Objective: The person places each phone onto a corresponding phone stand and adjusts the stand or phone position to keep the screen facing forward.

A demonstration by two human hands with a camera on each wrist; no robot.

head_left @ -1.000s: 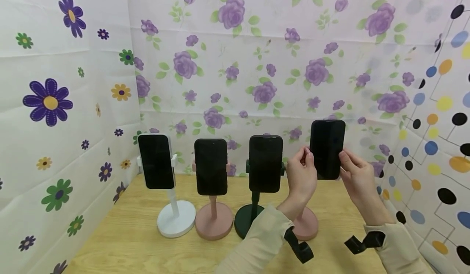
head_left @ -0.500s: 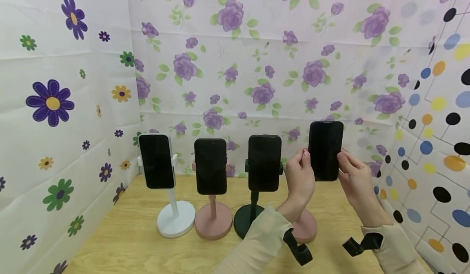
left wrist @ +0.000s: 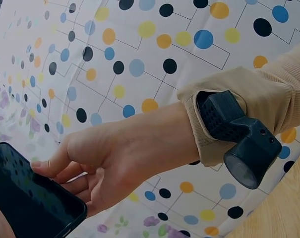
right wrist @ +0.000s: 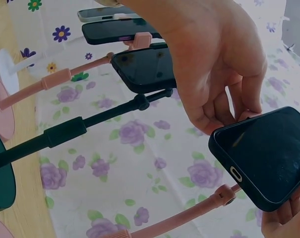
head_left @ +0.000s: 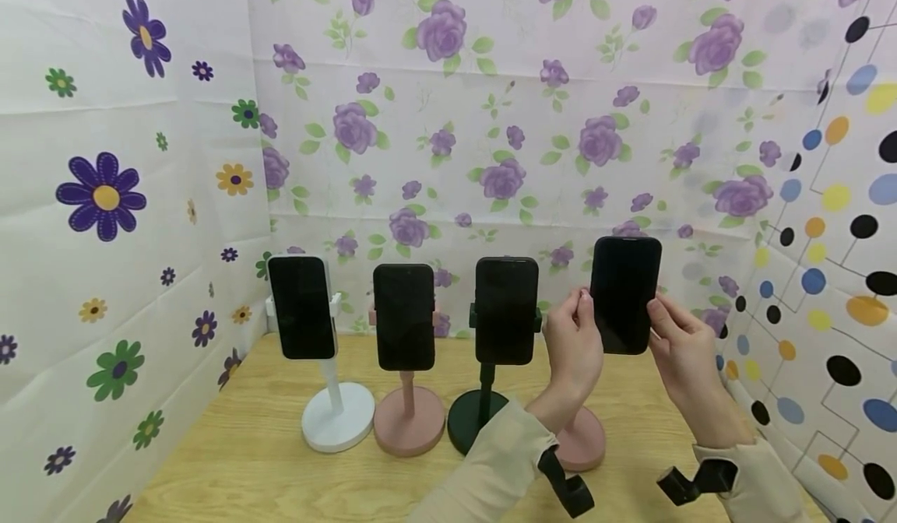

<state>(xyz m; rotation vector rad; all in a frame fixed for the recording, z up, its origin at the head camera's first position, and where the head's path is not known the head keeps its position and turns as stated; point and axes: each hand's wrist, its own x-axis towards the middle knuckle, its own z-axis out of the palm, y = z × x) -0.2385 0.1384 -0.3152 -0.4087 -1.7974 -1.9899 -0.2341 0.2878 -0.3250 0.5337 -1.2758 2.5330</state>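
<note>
A black smartphone [head_left: 625, 295] stands upright, leaning slightly right, at the head of the rightmost pink phone stand [head_left: 585, 439]. My right hand [head_left: 690, 359] grips the phone's right edge, thumb at the front and fingers behind. At the opposite edge, my left hand [head_left: 576, 348] has thumb and fingers curled together. The right wrist view shows them pinching a small pink clamp [right wrist: 247, 115] beside the phone. That stand's pink stem [right wrist: 189, 218] reaches up behind the phone; my left arm and the phone hide much of the stand in the head view.
Left of my hands, a white stand [head_left: 338, 418], another pink stand [head_left: 409, 422] and a dark green stand [head_left: 462, 422] each hold a black-screened phone. All stand on a wooden table [head_left: 280, 476]. Patterned cloths [head_left: 448, 118] enclose the back and sides.
The phone has come slightly lower and tilted a little to the right, the right hand moving with it. The left hand stays at the clamp. The other stands have not moved.
</note>
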